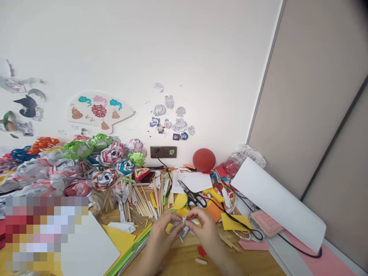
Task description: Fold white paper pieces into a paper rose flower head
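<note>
We see the left forearm (146,260) and the right forearm (224,258), both bare, rising from the lower edge and converging toward the centre. We note the left hand (163,227) and the right hand (206,229) facing each other, fingers curled; in each, we observe thumb and index finger pinched, the opposing fingertips close together.

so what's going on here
A person is pinching a small piece of whitish paper between the fingertips of both hands, the left hand and right hand meeting just above a cluttered wooden table. Exactly how the paper is folded is too small to tell. Black-handled scissors lie unheld just beyond the hands, with thin wooden sticks to their left. Farther left is a large heap of paper flowers, in white, pink, green and other colours.
</note>
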Demonstrator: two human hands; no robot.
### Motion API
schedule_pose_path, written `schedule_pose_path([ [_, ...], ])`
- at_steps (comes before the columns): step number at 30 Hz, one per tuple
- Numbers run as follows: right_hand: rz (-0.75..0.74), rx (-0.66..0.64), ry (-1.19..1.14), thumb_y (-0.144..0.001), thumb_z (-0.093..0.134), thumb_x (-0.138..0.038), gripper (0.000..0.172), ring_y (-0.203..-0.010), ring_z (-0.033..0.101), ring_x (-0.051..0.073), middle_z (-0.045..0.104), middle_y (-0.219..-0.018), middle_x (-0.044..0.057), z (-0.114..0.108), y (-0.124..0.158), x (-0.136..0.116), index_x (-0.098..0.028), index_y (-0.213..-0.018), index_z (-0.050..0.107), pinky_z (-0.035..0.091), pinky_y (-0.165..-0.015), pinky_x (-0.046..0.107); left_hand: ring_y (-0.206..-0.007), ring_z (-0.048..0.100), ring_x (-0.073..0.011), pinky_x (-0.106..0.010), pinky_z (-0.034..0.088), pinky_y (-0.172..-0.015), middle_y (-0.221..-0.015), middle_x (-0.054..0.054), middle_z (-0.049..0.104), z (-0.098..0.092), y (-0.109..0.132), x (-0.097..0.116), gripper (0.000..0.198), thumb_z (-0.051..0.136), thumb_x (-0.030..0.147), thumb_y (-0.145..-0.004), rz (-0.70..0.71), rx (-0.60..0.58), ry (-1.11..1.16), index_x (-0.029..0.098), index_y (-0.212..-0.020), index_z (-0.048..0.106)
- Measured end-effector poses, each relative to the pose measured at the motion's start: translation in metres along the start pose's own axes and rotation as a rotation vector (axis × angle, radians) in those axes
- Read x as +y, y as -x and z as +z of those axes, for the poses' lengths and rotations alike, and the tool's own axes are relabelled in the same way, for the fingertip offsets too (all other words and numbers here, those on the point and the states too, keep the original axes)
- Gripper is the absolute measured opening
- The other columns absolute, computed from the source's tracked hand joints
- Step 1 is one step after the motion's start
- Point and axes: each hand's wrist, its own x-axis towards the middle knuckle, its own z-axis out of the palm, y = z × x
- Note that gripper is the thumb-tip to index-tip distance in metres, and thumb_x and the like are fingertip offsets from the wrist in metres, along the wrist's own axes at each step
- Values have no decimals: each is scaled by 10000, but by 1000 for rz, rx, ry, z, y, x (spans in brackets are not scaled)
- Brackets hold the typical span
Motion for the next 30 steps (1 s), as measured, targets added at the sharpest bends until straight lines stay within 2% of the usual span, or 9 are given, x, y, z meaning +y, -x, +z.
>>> schedule_pose_path([
  [4,-9,18,11,-676,590,-103,101,-791,586,189,622,-769,20,0,2,-3,-189,-728,604,453,-731,286,-690,641,-167,-263,507,-647,-726,-22,681,-1,0,1,16,614,203,-730,81,4,-16,197,-717,622],
  [9,-42,24,14,-665,585,-63,150,-797,584,187,620,-785,18,1,3,-2,-197,-728,609,451,-736,284,-700,630,-169,-264,500,-653,-743,-20,676,-3,-2,4,36,633,232,-736,80,-31,-54,205,-758,625],
  [15,-70,-30,-12,-672,589,-69,149,-799,575,186,597,-779,14,-3,1,-3,-206,-732,585,450,-733,286,-702,618,-167,-260,490,-655,-743,-23,661,-4,-1,2,34,636,191,-737,100,-59,-59,193,-766,618],
  [30,-137,-39,134,-707,589,-85,127,-772,571,176,618,-753,5,-5,1,-12,-212,-714,598,437,-722,273,-720,599,-170,-275,482,-668,-749,-32,644,-4,0,0,53,582,251,-794,152,-94,-81,201,-784,599],
])
